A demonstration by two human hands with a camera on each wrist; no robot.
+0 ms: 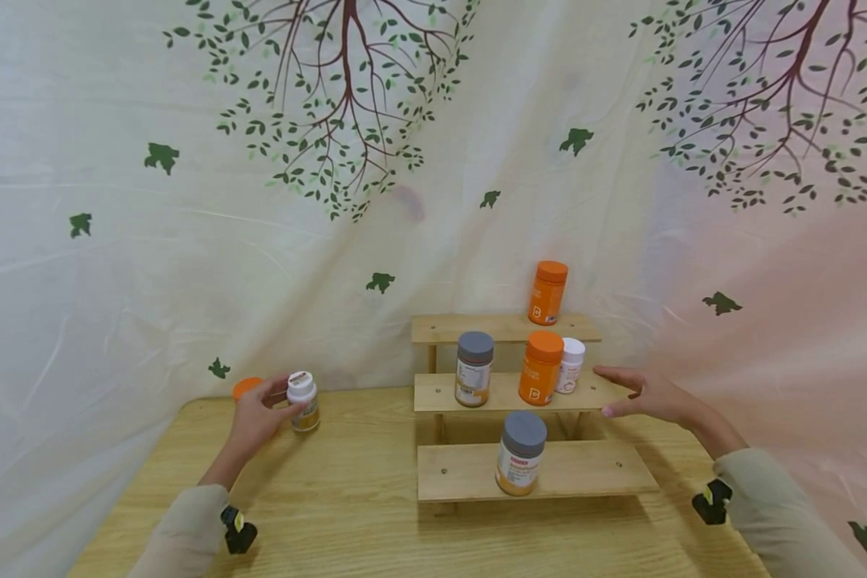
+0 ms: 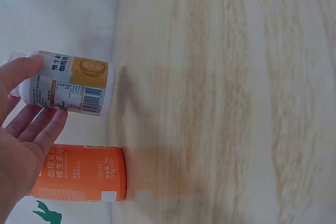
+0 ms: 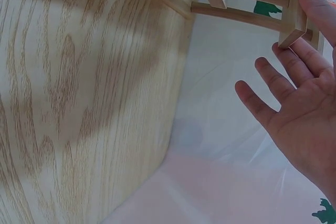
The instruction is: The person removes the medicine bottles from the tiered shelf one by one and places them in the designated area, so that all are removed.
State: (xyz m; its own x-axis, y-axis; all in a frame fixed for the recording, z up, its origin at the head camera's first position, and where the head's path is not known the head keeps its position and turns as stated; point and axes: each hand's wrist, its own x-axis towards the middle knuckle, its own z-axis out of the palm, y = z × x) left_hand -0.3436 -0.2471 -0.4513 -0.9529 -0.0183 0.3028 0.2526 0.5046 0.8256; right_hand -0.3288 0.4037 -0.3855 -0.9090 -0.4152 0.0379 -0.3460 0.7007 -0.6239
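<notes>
At the left of the table, my left hand (image 1: 255, 416) holds a white-capped pill bottle (image 1: 306, 408) between thumb and fingers. Its label (image 2: 73, 83), white and tan with a barcode, faces the left wrist camera. Beside it stands an orange bottle (image 2: 79, 174), largely hidden behind the hand in the head view. My right hand (image 1: 650, 395) is at the right end of the wooden three-step rack (image 1: 433, 393), at its middle step. In the right wrist view the fingers (image 3: 273, 80) are spread and nearly straight, with some fingertips right at the step's end.
On the top step stands an orange bottle (image 1: 547, 293). The middle step bears a grey-lidded bottle (image 1: 474, 369), another orange bottle (image 1: 540, 369) and a small white bottle (image 1: 570, 366). A second grey-lidded bottle (image 1: 521, 453) stands on the lowest step. A leaf-printed curtain (image 1: 296, 265) hangs behind.
</notes>
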